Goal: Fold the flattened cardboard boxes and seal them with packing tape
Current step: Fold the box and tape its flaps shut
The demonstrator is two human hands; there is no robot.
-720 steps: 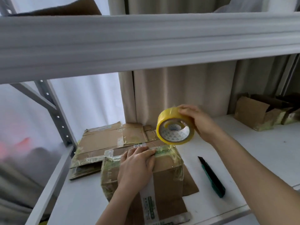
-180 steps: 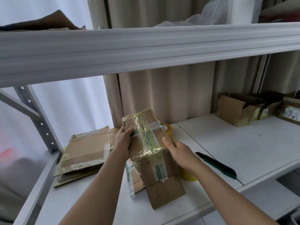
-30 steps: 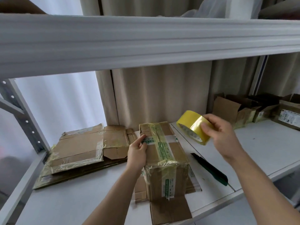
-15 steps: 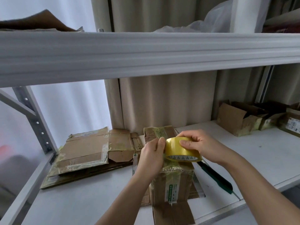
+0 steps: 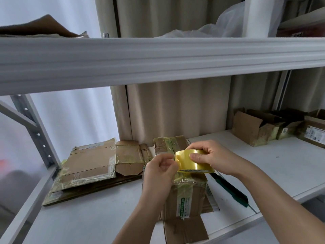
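Head view, nearest first: a taped brown cardboard box (image 5: 186, 198) stands at the white shelf's (image 5: 284, 166) front edge, crinkled glossy film over its top. Above it the right hand (image 5: 209, 156) grips a round roll of shiny yellow packing tape (image 5: 192, 162), while the left hand (image 5: 161, 170) pinches at the roll's edge. A slim green utility knife (image 5: 232, 190) lies just right of the box. Flattened, tape-streaked cardboard sheets (image 5: 91, 166) are stacked toward the left edge. Open brown cartons (image 5: 255, 131) crowd the far right corner; bare shelf lies between.
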